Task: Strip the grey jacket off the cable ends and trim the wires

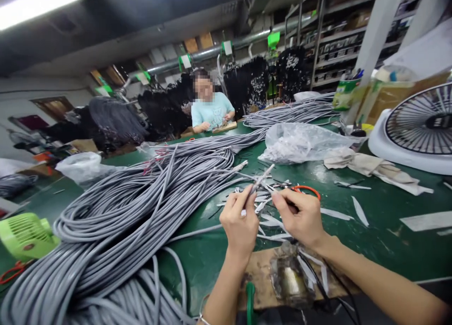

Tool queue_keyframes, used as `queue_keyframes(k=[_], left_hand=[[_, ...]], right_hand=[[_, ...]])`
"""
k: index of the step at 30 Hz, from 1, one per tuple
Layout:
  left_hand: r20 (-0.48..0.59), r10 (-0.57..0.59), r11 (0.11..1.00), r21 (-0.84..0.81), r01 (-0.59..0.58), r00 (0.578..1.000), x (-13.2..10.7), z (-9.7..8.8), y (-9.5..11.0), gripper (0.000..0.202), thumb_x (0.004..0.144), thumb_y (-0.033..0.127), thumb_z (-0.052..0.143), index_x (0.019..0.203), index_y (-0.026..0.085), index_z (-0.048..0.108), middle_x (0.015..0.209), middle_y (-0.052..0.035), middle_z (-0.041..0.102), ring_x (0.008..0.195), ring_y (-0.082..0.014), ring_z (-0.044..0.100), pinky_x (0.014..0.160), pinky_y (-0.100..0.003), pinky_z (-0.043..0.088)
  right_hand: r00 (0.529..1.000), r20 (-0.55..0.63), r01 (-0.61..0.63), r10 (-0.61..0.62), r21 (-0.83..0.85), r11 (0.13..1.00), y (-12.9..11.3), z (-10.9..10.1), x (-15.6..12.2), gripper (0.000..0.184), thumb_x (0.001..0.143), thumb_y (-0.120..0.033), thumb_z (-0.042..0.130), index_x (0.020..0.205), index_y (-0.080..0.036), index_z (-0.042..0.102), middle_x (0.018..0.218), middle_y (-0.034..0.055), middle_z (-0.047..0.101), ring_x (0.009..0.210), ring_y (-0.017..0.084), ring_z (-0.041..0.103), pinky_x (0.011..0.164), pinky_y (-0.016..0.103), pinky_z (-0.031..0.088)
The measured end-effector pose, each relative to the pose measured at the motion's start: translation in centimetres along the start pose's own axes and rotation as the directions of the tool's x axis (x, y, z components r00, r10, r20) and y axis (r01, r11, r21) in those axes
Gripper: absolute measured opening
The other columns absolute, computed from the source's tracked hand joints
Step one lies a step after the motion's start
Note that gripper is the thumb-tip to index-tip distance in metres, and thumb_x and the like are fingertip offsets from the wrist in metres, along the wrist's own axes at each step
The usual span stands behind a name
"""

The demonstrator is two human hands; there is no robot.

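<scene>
My left hand (240, 221) pinches the end of a grey cable (260, 180) between thumb and fingers, and the tip points up and away from me. My right hand (300, 216) is closed around orange-handled scissors (306, 190), with their dark blades (280, 186) close to the cable end. Part of the scissors is hidden by my fingers. Pale strips of cut sheath (271, 219) lie scattered under both hands. A large heap of coiled grey cable (123, 207) fills the table to my left. A wooden board (261, 278) lies beneath my wrists.
The green work table (356, 235) holds a clear plastic bag (300, 143), a crumpled cloth (370, 167) and a white fan (416, 127). A lime-green fan (26, 235) sits at left. A co-worker (212, 108) sits across the table, with black bundles and shelving behind.
</scene>
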State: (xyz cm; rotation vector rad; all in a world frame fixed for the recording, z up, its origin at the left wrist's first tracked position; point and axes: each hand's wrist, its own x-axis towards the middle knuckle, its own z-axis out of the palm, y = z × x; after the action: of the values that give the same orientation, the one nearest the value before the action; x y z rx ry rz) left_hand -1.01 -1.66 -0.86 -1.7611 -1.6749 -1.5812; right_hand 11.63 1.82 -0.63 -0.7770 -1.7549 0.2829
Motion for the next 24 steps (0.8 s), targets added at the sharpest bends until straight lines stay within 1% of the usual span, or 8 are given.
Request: queue_keyframes(k=[2, 5, 8, 14, 18, 22, 23, 24], left_hand=[[-0.009, 0.023, 0.999, 0.028, -0.023, 1.0, -0.22, -0.18, 0.19, 0.019, 0.082, 0.015, 0.051, 0.094, 0.012, 0.065, 0.075, -0.0064, 0.063, 0.067, -0.0122, 0.057, 0.064, -0.022, 0.043], [0.032, 0.043, 0.998, 0.049, -0.045, 0.999, -0.48, -0.25, 0.35, 0.018, 0.083, 0.015, 0.048, 0.091, 0.011, 0.064, 0.073, -0.0065, 0.063, 0.066, -0.0127, 0.058, 0.063, -0.022, 0.043], [0.057, 0.031, 0.999, 0.037, -0.033, 0.998, -0.61, -0.23, 0.43, 0.018, 0.083, 0.015, 0.047, 0.091, 0.011, 0.063, 0.073, -0.0068, 0.064, 0.065, -0.013, 0.058, 0.062, -0.022, 0.043], [0.054, -0.001, 1.0, 0.01, 0.001, 0.999, -0.59, -0.33, 0.43, 0.018, 0.083, 0.016, 0.047, 0.09, 0.012, 0.063, 0.074, -0.0064, 0.065, 0.064, -0.013, 0.059, 0.06, -0.022, 0.043], [0.065, -0.004, 1.0, -0.006, 0.005, 0.998, -0.65, -0.3, 0.53, 0.017, 0.083, 0.016, 0.048, 0.089, 0.012, 0.063, 0.073, -0.006, 0.065, 0.062, -0.0123, 0.058, 0.058, -0.022, 0.043], [0.102, 0.038, 0.999, -0.011, -0.038, 0.994, -0.86, -0.09, 0.82, 0.017, 0.082, 0.016, 0.049, 0.088, 0.011, 0.064, 0.069, -0.0054, 0.064, 0.059, -0.0117, 0.057, 0.056, -0.022, 0.042], [0.115, 0.052, 0.999, -0.005, -0.051, 0.992, -0.93, 0.01, 0.86, 0.018, 0.081, 0.017, 0.049, 0.088, 0.012, 0.065, 0.068, -0.0052, 0.064, 0.058, -0.0117, 0.057, 0.055, -0.021, 0.042], [0.122, 0.058, 0.998, 0.003, -0.059, 0.991, -0.97, 0.13, 0.87, 0.018, 0.081, 0.017, 0.049, 0.088, 0.012, 0.065, 0.066, -0.0051, 0.064, 0.057, -0.0117, 0.057, 0.054, -0.021, 0.041]], right_hand=[[0.999, 0.022, 0.033, -0.033, -0.004, 0.999, -0.24, 0.24, -0.12, 0.029, 0.082, -0.022, 0.048, 0.054, -0.015, 0.049, 0.045, -0.0062, 0.032, 0.04, 0.005, 0.028, 0.044, 0.02, 0.025], [0.999, 0.05, 0.014, -0.013, -0.022, 1.0, -0.53, 0.6, -0.26, 0.031, 0.083, -0.022, 0.047, 0.053, -0.015, 0.046, 0.044, -0.0064, 0.032, 0.04, 0.004, 0.029, 0.044, 0.019, 0.025], [0.997, 0.077, 0.001, 0.001, -0.023, 1.0, -0.52, 0.71, -0.3, 0.031, 0.084, -0.022, 0.047, 0.053, -0.015, 0.047, 0.044, -0.0064, 0.033, 0.04, 0.004, 0.029, 0.044, 0.019, 0.025], [0.995, 0.097, -0.023, 0.025, -0.025, 0.999, -0.51, 0.68, -0.4, 0.033, 0.084, -0.024, 0.046, 0.051, -0.016, 0.045, 0.044, -0.0064, 0.031, 0.039, 0.005, 0.028, 0.043, 0.019, 0.024], [0.989, 0.12, -0.082, 0.081, -0.001, 0.997, -0.38, 0.79, -0.33, 0.035, 0.084, -0.027, 0.046, 0.051, -0.016, 0.045, 0.043, -0.0064, 0.03, 0.04, 0.005, 0.027, 0.043, 0.02, 0.023], [0.965, 0.181, -0.209, 0.191, 0.084, 0.974, 0.12, 0.67, -0.02, 0.038, 0.085, -0.031, 0.042, 0.051, -0.016, 0.043, 0.045, -0.0053, 0.032, 0.042, 0.006, 0.028, 0.041, 0.021, 0.022], [0.962, 0.181, -0.223, 0.204, 0.093, 0.97, 0.14, 0.61, -0.04, 0.037, 0.086, -0.03, 0.042, 0.051, -0.016, 0.044, 0.046, -0.0052, 0.032, 0.042, 0.006, 0.029, 0.041, 0.021, 0.022], [0.966, 0.17, -0.212, 0.195, 0.089, 0.973, 0.06, 0.56, -0.15, 0.036, 0.086, -0.029, 0.042, 0.052, -0.016, 0.045, 0.046, -0.0053, 0.032, 0.042, 0.006, 0.029, 0.041, 0.021, 0.022]])
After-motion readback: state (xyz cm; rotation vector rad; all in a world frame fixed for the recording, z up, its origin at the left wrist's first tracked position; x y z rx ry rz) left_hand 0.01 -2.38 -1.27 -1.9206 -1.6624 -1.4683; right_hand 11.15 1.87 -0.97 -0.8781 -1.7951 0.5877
